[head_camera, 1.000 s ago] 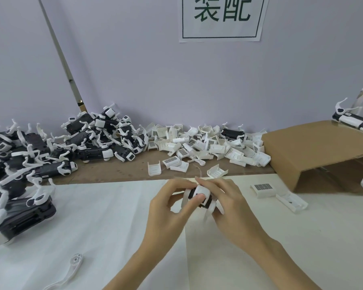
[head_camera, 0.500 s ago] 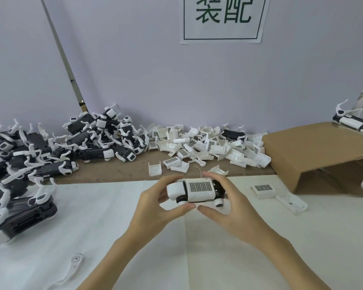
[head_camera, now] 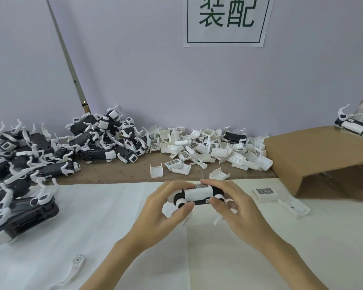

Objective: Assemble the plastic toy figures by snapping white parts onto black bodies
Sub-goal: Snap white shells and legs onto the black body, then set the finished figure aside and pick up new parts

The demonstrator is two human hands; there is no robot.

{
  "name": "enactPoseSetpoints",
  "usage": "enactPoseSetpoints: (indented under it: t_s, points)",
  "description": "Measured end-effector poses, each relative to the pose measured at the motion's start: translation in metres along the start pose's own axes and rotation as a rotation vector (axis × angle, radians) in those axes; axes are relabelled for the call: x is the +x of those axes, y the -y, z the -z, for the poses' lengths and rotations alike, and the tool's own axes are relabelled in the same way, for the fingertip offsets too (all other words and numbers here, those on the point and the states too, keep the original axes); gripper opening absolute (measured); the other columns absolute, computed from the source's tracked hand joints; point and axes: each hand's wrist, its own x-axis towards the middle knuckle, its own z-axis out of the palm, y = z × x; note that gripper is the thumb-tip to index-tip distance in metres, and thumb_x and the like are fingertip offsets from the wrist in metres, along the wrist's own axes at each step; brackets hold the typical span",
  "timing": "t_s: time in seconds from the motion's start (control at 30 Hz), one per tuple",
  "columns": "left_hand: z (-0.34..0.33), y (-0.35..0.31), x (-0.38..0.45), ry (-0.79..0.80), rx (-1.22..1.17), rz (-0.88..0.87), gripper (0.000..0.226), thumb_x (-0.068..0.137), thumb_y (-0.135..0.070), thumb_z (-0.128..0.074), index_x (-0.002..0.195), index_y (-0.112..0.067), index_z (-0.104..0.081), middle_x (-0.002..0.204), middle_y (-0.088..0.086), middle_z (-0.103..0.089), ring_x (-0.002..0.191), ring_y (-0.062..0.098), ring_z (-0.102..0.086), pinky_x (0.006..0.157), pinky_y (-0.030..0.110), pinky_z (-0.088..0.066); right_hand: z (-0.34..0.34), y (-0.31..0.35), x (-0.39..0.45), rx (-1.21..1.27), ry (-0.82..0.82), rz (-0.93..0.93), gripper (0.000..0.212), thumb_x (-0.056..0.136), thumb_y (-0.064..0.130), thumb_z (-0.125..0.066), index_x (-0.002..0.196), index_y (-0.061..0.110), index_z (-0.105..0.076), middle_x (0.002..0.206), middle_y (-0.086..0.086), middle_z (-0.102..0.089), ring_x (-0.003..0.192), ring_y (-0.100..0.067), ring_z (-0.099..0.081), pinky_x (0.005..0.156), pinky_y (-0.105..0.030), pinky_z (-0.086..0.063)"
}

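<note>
Your left hand (head_camera: 166, 208) and right hand (head_camera: 235, 208) grip the ends of a toy figure (head_camera: 197, 194), black body under a white cover, held just above the white bench (head_camera: 113, 227) (its small label is too blurred to read). A wall sign (head_camera: 225, 19) reads "装配" above the pile of white parts (head_camera: 208, 150)

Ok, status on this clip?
Both hands, left and right, grip one toy figure. White cover on its black body. Nothing blocking.
</note>
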Motion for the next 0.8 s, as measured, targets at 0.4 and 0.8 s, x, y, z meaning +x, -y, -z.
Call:
enactPoseSetpoints:
  t_s: [0.4, 0.8]
  points:
    - [-0.01, 0.004, 0.001, -0.005, -0.242, 0.35, 0.052, 0.087, -0.062, -0.072, 0.132, -0.044, -0.055, 0.085, -0.006, -0.073, 0.079, 0.016, -0.071, 0.078, 0.03, -0.059, 0.009, 0.002, 0.0, 0.104, 0.203, -0.255, 0.039, 0.09, 0.069, -0.062, 0.125, 0.053, -0.065, 0.107, 0.004, -0.075, 0.097, -0.019, -0.074, 0.082, -0.027, -0.058]
    - [-0.003, 0.028, -0.003, -0.121, -0.085, 0.448, 0.032, 0.101, -0.051, -0.05, 0.103, -0.029, -0.072, 0.104, -0.019, -0.072, 0.094, 0.006, -0.066, 0.075, 0.032, -0.056, 0.151, 0.0, 0.112, 1.462, -0.587, -0.264, 0.037, 0.108, 0.041, -0.05, 0.136, 0.017, -0.055, 0.144, -0.03, -0.048, 0.123, -0.043, -0.059, 0.099, -0.047, -0.056]
